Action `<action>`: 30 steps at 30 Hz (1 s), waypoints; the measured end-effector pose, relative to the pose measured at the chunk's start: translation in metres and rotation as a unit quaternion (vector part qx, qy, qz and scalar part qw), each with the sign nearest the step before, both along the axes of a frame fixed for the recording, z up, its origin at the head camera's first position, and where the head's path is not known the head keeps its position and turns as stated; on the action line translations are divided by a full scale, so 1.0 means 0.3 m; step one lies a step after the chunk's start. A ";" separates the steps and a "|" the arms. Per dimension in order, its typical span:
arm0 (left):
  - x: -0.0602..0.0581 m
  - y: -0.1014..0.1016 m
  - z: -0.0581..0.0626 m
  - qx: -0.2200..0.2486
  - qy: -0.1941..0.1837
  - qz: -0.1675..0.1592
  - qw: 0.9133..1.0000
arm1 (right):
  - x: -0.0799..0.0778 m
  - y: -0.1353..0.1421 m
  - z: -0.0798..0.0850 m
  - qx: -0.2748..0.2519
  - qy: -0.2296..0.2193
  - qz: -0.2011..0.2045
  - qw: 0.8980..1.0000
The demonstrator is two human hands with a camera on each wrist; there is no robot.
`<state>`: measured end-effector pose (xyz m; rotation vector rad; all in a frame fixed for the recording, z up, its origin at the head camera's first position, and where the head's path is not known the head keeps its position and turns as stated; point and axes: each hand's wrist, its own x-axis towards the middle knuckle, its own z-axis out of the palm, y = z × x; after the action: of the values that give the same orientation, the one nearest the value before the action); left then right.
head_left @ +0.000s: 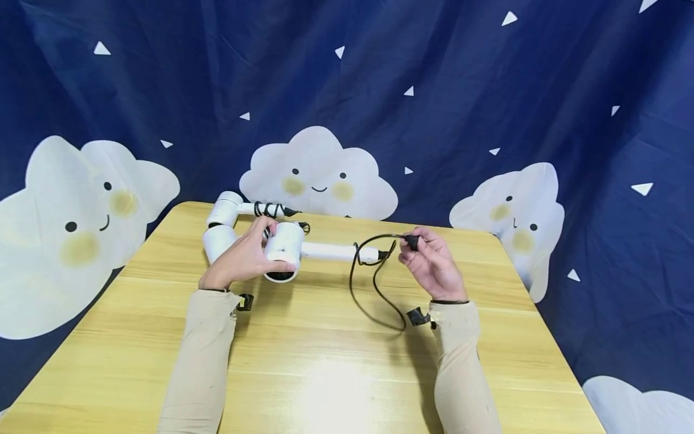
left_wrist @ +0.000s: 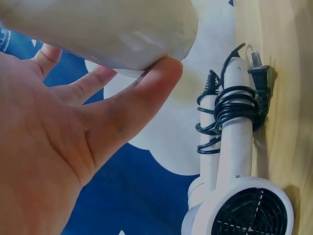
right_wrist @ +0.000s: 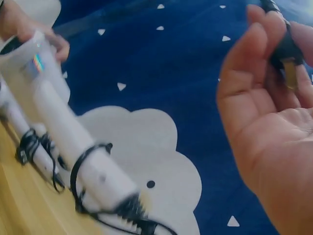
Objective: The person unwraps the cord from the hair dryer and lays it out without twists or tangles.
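Observation:
My left hand [head_left: 244, 254] grips a white hair dryer [head_left: 285, 241] by its barrel, thumb near the dark open end. The dryer's handle [head_left: 336, 251] points right, with a loop of black cord round its lower end. In the left wrist view the thumb presses the barrel [left_wrist: 132, 34] from below. My right hand [head_left: 438, 271] pinches the black plug [head_left: 412, 242] of that cord, raised over the table; a metal prong shows below the plug [right_wrist: 288, 56] in the right wrist view. Between handle and plug the cord [head_left: 351, 288] hangs in a wide loose loop.
Two more white hair dryers lie at the table's back left, one farther back [head_left: 226, 208] and one nearer [head_left: 217, 240], partly behind my left hand. Black cord [left_wrist: 235, 108] is wound round their handles. Behind the wooden table [head_left: 303, 361] hangs a blue cloud-printed curtain [head_left: 434, 120].

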<state>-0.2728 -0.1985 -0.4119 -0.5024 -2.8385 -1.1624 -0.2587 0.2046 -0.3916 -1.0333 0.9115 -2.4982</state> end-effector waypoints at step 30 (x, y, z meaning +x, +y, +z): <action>0.023 -0.031 0.056 0.022 0.003 0.002 1.000 | -0.030 0.019 -0.034 0.482 -0.002 -0.208 0.851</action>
<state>-0.2658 -0.2080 -0.3951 -0.4969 -2.8003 -1.2166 -0.2677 0.2104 -0.4017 -0.4920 2.2288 -1.8039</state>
